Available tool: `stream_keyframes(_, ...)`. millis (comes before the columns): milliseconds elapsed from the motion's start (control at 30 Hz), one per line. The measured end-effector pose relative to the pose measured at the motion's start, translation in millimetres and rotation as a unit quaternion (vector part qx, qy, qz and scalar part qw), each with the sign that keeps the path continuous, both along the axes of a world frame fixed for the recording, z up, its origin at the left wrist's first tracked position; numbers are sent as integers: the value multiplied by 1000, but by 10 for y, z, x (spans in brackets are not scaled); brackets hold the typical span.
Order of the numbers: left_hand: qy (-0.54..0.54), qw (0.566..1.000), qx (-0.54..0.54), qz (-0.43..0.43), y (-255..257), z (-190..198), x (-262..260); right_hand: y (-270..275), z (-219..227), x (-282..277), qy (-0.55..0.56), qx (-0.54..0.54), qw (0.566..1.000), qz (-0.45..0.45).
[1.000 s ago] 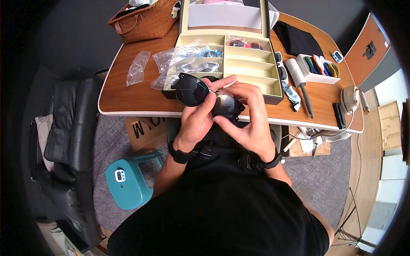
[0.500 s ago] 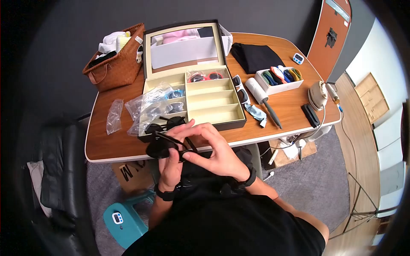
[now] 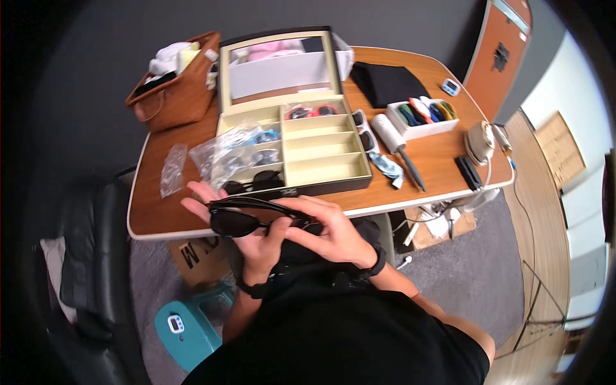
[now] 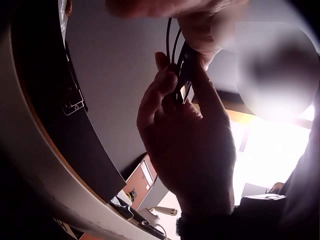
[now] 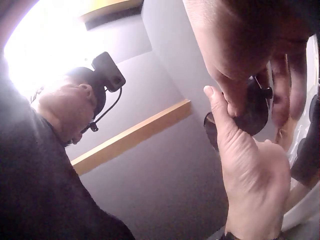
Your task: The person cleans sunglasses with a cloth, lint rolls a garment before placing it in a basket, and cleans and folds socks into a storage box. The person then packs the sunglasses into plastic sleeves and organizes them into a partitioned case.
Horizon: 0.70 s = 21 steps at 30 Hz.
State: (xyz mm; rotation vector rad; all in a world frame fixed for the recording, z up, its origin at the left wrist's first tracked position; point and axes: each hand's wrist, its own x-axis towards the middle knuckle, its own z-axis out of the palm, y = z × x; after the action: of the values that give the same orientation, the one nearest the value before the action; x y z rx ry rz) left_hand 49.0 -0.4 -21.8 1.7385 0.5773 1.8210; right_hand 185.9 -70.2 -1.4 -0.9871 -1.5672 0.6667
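Observation:
A pair of black sunglasses is held between both hands, over the table's front edge. My left hand pinches it with the thumb in front, while its other fingers stretch out behind the lens. On the right side of the frame, my right hand grips with thumb and fingers. In the left wrist view the right hand appears below the thin dark temples. A dark lens shows between the hands in the right wrist view. Just beyond lies the open cream-lined case, with another pair of black sunglasses in its front left compartment.
Clear plastic bags cover the case's left compartments. Red sunglasses sit at its back. To the right are white sunglasses, a lint roller and a sock box. A brown basket stands at the left.
The sunglasses have turned from lenses facing up to a more edge-on pose. My left fingers have spread out behind them. The head view has swung, showing more of the table's far side.

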Motion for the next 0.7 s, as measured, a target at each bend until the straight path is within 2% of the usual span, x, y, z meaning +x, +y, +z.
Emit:
stream_keyframes(67,-21,999,10,-44,26,29,-36,20,-42,-7,-20,35,999,2)
stream_keyframes(100,-62,988,-38,-134,26,48,-29,19,-45,-21,-1,12,1000,21)
stream_keyframes(133,-103,963,-89,-232,-7,81,16,-13,-29,-10,15,-13,999,32)
stream_keyframes(167,-97,927,-151,-329,-20,140,-17,-18,-5,-16,3,-8,1000,30)
stream_keyframes(200,-134,878,-212,-408,-30,58,-43,-13,16,-12,-11,-2,1000,27)
stream_keyframes(267,-126,853,-210,-460,10,-61,-89,-17,46,108,-77,-4,995,56)
stream_keyframes(300,-128,850,-208,-466,14,-36,-50,-11,92,224,-101,3,994,50)
stream_keyframes(367,-119,883,-179,-418,0,21,-49,-48,261,516,-144,-11,989,17)
stream_keyframes(400,-125,884,-177,-414,21,12,-76,-55,327,640,-133,23,990,-51)
stream_keyframes(433,-106,889,-199,-399,60,-4,-127,-104,475,794,-151,-24,981,-120)
stream_keyframes(500,-105,898,-234,-357,65,39,-144,-32,556,1157,-173,-19,957,-232)
stream_keyframes(533,-116,902,-230,-347,77,37,-152,17,646,1335,-207,-32,937,-280)
stream_keyframes(600,-191,847,-290,-402,111,21,-187,262,618,1887,-327,-28,871,-365)
stream_keyframes(633,-213,844,-300,-390,99,30,-157,413,553,2143,-335,-3,855,-396)
stream_keyframes(667,-217,836,-300,-406,121,12,-169,560,462,2380,-386,6,806,-448)
stream_keyframes(700,-200,845,-305,-391,88,54,-162,696,291,2746,-446,-39,770,-454)
